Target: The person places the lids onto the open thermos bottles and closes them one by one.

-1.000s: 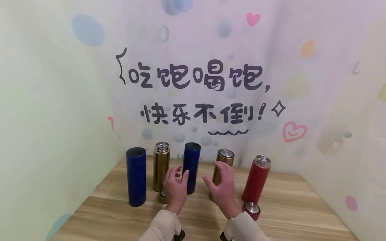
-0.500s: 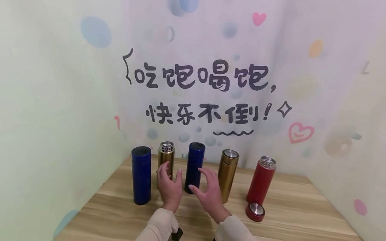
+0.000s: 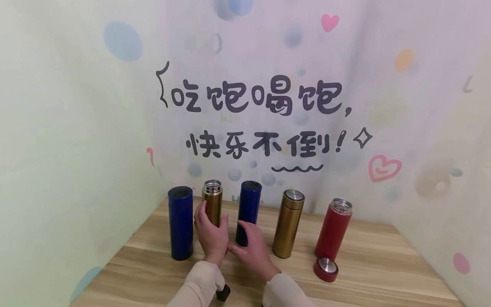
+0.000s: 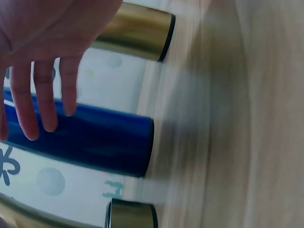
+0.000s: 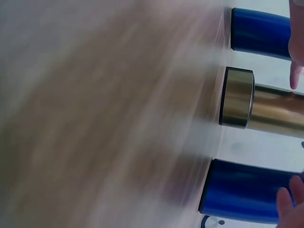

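An uncapped gold thermos flask stands upright, its steel neck showing. My left hand is in front of its lower part, fingers apart and gently bent; the palm and loose fingers overlap a blue flask in the left wrist view. My right hand is lower and to the right, thumb and fingers apart, before the middle blue flask. A gold lid sits at the foot of the gold flask in the right wrist view; in the head view my left hand hides it. Neither hand holds anything.
Another blue flask stands at the left. Right of centre is a capped gold flask. Farther right stands an uncapped red flask with its red lid in front. A printed cloth hangs behind the wooden table.
Both hands have moved left, the right one also lower, from the middle blue and capped gold flasks toward the uncapped gold flask. The head view has shifted slightly. The flasks stay standing.
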A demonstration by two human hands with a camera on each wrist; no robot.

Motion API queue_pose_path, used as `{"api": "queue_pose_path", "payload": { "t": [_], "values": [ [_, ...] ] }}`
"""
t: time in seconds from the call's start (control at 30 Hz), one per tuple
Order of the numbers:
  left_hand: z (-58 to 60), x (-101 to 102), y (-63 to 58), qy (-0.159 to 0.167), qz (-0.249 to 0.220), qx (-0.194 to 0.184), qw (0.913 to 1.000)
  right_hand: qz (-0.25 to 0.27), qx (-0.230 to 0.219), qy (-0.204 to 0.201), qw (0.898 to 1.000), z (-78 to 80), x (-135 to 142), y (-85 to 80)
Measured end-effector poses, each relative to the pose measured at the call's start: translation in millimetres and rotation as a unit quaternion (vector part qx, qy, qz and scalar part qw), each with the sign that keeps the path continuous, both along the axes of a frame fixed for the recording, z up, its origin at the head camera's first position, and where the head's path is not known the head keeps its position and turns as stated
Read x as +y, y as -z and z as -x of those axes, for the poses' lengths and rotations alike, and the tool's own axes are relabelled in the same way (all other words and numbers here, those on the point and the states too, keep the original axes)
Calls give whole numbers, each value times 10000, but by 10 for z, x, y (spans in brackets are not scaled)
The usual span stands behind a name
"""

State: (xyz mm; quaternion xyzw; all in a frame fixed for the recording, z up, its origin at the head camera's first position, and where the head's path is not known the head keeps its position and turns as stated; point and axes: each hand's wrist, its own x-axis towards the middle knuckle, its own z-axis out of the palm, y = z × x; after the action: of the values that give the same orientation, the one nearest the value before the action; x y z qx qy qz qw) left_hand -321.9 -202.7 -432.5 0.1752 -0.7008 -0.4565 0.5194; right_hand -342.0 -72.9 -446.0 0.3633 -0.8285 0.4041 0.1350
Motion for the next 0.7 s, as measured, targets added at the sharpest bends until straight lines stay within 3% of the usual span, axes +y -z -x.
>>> {"api": "queue_pose_path", "payload": {
  "t": [0.17, 0.4, 0.7],
  "values": [
    [51, -89, -22, 166, -147, -310, 9993, -510, -544, -182, 9970, 15, -88, 2],
    [121, -249, -44, 490, -288, -837, 9949, -869, -1394, -438, 9854, 11, -205, 9],
    [185, -353, -63, 726, -367, -1227, 9891, -1686, -1375, -630, 9740, -5, -374, -30]
  ]
}}
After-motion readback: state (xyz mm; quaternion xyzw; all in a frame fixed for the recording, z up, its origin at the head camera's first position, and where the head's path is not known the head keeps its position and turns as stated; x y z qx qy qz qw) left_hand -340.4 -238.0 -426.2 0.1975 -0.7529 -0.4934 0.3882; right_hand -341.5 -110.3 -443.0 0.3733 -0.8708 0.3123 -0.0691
